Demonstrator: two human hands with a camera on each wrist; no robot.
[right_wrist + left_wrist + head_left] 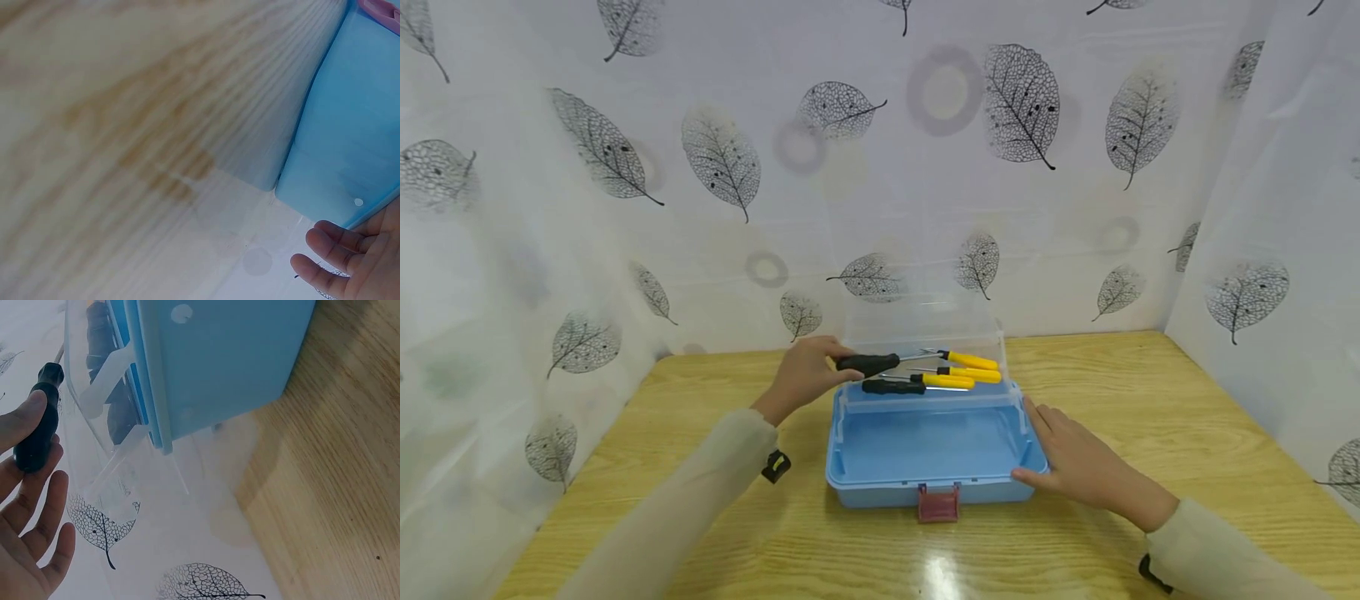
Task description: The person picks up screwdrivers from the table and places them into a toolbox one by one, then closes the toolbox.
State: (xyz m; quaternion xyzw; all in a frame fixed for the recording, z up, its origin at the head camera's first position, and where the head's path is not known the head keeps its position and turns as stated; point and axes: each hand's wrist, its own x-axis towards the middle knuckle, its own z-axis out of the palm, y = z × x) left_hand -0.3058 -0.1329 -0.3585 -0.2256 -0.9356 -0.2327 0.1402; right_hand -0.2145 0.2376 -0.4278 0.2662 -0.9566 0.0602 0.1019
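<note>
My left hand (807, 371) pinches the black handle of a screwdriver (868, 364) between thumb and fingers, its shaft pointing right. The left wrist view also shows this screwdriver (39, 428) held at the handle's end. Just beneath it, several other screwdrivers lie on the raised clear part at the back of a blue toolbox (940, 450): yellow-handled screwdrivers (973, 376) and a black-handled screwdriver (893, 387). My right hand (1078, 457) rests against the toolbox's right side, thumb at the front rim, fingers fairly straight. In the right wrist view, its fingers (334, 253) lie beside the box corner.
A pink latch (938, 505) hangs at the toolbox front. The clear lid (925, 325) stands raised behind it. All of this is on a wooden table (700, 400), backed by a leaf-printed curtain (880, 192) that also runs along both sides.
</note>
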